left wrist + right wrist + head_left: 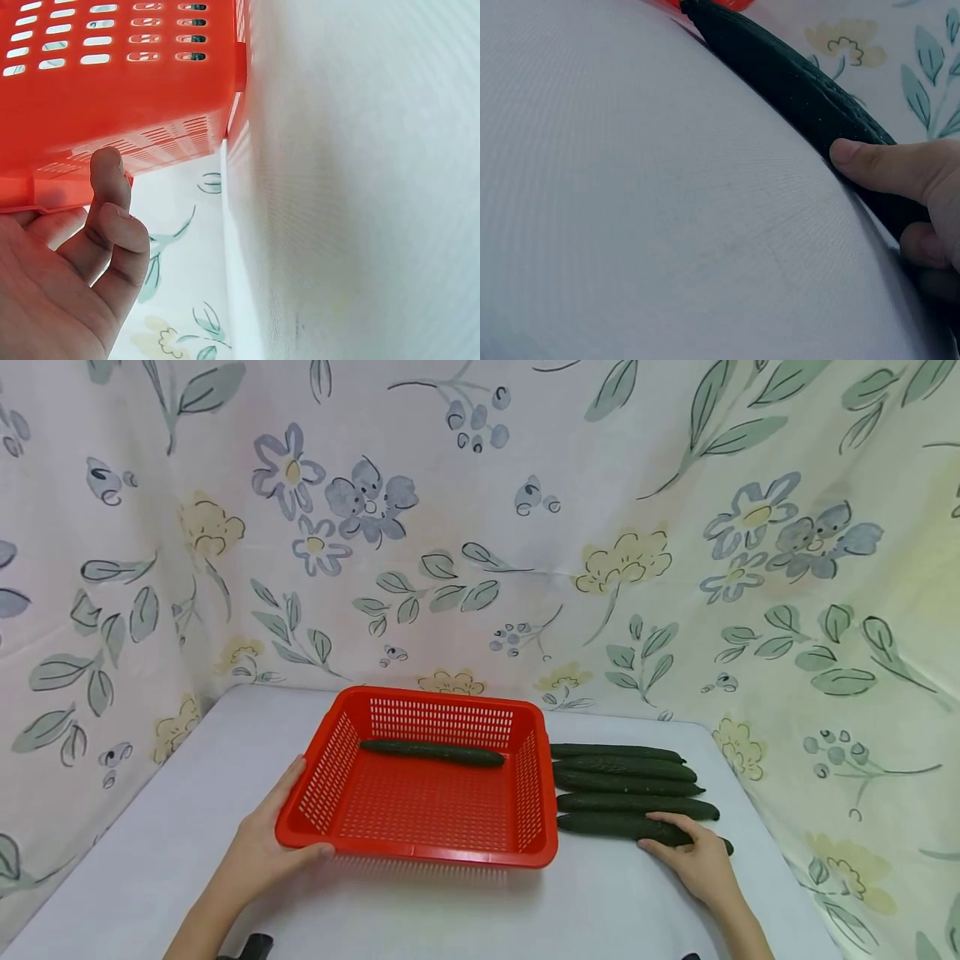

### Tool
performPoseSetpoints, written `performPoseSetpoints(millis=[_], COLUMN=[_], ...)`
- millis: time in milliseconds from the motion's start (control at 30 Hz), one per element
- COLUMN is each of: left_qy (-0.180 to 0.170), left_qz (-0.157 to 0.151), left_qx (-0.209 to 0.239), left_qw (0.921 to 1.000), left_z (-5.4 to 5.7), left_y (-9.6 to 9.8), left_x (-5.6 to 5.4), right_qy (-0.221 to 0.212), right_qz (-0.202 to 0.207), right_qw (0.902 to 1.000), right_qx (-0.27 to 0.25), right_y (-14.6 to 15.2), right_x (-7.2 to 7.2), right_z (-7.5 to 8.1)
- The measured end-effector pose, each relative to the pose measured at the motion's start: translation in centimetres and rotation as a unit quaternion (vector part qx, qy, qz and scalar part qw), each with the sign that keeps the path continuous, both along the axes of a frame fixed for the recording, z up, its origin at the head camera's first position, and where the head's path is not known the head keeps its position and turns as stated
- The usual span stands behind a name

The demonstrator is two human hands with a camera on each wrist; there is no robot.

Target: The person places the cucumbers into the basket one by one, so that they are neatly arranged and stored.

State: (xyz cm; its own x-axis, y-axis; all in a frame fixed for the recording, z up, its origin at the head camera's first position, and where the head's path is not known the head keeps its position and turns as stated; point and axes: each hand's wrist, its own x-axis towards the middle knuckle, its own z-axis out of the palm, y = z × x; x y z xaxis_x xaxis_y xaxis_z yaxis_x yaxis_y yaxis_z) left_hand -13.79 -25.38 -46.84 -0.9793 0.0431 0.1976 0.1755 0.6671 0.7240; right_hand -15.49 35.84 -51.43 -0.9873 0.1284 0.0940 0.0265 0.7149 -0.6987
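A red plastic basket (420, 853) with slotted walls stands on the table, and one cucumber (432, 752) lies inside along its far wall. My left hand (261, 843) holds the basket at its near left corner, thumb at the front rim. From the left wrist, the fingers (109, 176) curl below the rim beside the outer wall. Right of the basket, my right hand (696, 857) grips the nearest cucumber (607, 824) of a row close to its right end. The thumb (847, 152) presses its near side, while the fingertips reach over its far side.
Behind the held one, several more cucumbers (637, 804) lie side by side, their left ends by the basket's right wall. A white cloth covers the table (600, 910). A flowered curtain (465, 527) hangs behind and along both sides.
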Motion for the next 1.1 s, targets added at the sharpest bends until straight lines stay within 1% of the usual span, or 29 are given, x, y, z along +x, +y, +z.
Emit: performPoseSetpoints(millis=[233,500,633,700,800,933,1000,1100], left_qy=[0.005,-0.002,0.007,0.009,0.003,-0.003,0.001,0.005], left_qz=[0.003,0.0,-0.002,-0.002,0.0,0.002,-0.002,-0.002], left_qx=[-0.017,-0.007,-0.009,-0.007,-0.005,-0.007,-0.003,0.002], left_qw=[0.9998,1.0,0.9999,0.9999,1.0,1.0,1.0,1.0], left_z=[0.0,0.0,0.0,0.0,-0.2,-0.3,-0.3,-0.2], left_y=[-0.1,0.0,0.0,-0.1,-0.3,-0.5,-0.5,-0.2], left_x=[0.0,0.0,-0.1,0.0,0.3,0.6,0.5,0.0], right_qy=[0.031,0.071,0.091,0.093,0.082,0.08,0.087,0.095], right_qz=[-0.01,-0.01,-0.011,-0.014,-0.019,-0.021,-0.029,-0.047], right_qw=[0.9994,0.9974,0.9956,0.9954,0.9962,0.9964,0.9956,0.9943], right_qx=[0.004,0.006,0.015,0.02,0.019,0.019,0.021,0.016], right_y=[-0.3,-0.1,0.0,-0.1,-0.4,-0.8,-0.7,-0.7], right_x=[0.0,0.0,0.0,0.0,0.3,0.6,0.6,0.5], right_z=[-0.2,-0.7,-0.9,-0.8,-0.7,-0.3,0.3,1.7])
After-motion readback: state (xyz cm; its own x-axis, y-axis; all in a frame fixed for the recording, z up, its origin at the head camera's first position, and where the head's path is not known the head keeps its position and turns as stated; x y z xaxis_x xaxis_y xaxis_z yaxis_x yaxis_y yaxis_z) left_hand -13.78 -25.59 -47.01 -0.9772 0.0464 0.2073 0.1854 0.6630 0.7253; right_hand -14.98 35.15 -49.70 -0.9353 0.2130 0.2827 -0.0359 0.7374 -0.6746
